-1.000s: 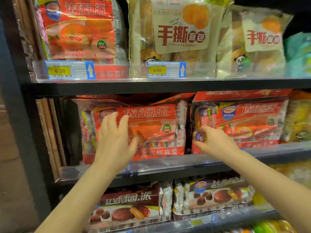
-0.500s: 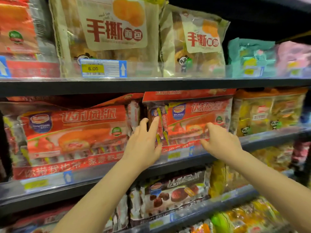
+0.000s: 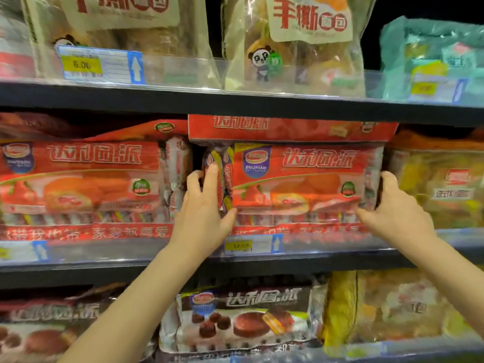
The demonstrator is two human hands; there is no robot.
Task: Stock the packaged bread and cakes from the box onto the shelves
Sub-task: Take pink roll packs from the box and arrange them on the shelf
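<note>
The head view shows two bare forearms reaching up to the middle shelf (image 3: 262,260). The left hand (image 3: 203,210) grips the left end of a red cake pack (image 3: 301,184), its fingers (image 3: 210,179) curled over the end flap and the thumb pressed on the front. The right hand (image 3: 395,208) holds the pack's right end, fingers wrapped round the edge and thumb on the front. The pack stands upright on the middle shelf, with a purple badge reading "DALIYUAN" and large white Chinese characters; a flat red pack (image 3: 288,128) of the same design lies on top of it. Just below it, on the shelf's clear front rail, sits a yellow price tag (image 3: 239,246) whose number is too blurred to read. A matching red pack (image 3: 78,184) stands to the left, and a yellow pack (image 3: 440,184) to the right. On the lower shelf lies a brown chocolate pack (image 3: 241,320) of the same brand. On the upper shelf stand bread bags (image 3: 293,45) with red Chinese writing and a panda figure, a price tag (image 3: 81,64) reading "6.00", and a teal pack (image 3: 432,56).
</note>
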